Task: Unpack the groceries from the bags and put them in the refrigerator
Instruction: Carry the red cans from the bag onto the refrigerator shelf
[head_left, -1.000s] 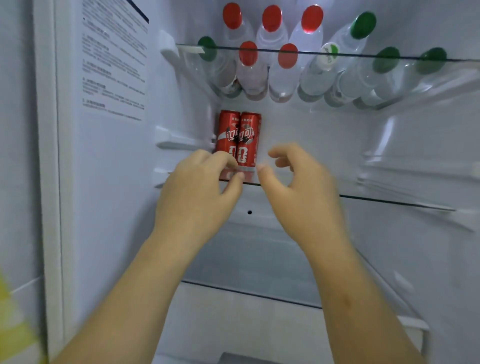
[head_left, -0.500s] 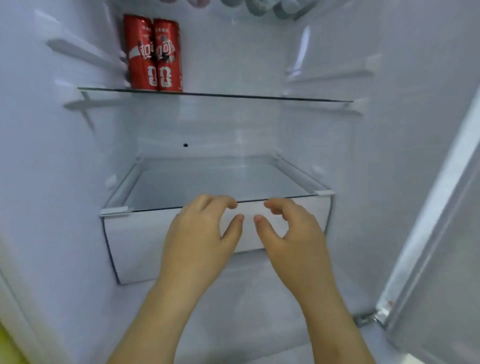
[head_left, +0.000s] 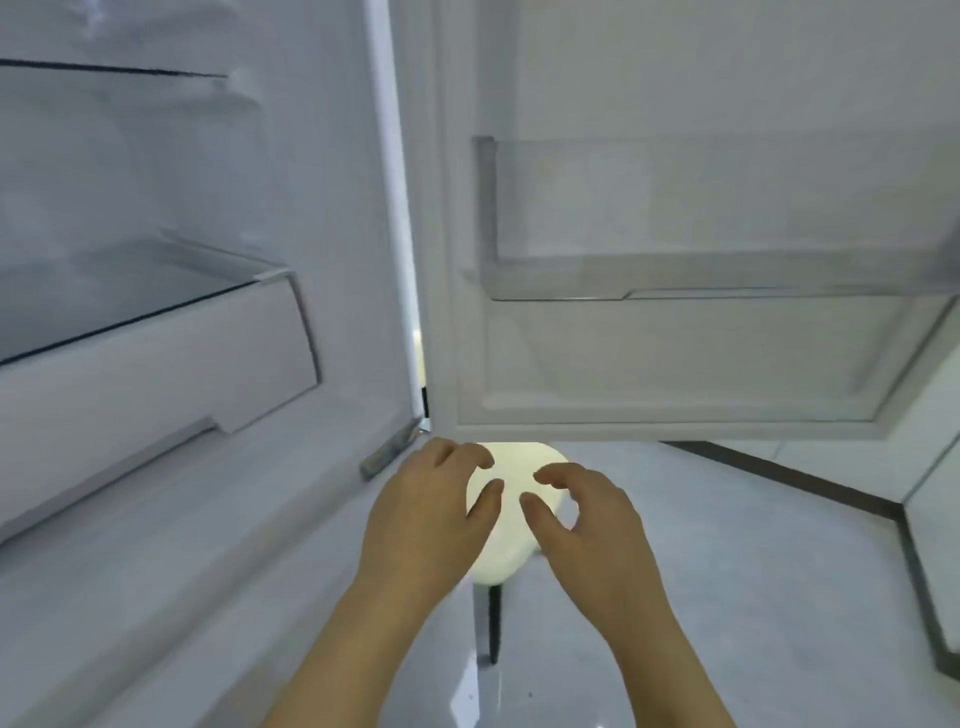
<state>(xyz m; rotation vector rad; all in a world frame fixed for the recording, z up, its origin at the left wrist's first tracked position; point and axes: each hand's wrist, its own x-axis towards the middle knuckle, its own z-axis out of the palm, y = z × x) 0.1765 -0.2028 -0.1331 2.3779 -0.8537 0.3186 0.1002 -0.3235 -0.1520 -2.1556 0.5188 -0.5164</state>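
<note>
Left hand (head_left: 426, 514) and right hand (head_left: 587, 525) hover loosely curled, each grip empty. The refrigerator (head_left: 332, 182) stands open with no bags in view, so more fetching probably remains.

I see the glossy grey floor (head_left: 753, 597) bearing a white round stool (head_left: 506, 556) (one dark leg shows) near the clear door bin (head_left: 727, 270); inside the refrigerator (head_left: 337, 208), a glass shelf (head_left: 130, 306) tops the drawer (head_left: 156, 384).

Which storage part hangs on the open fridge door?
The clear bin at right; the white drawer and the glass shelf sit inside, at left.
</note>
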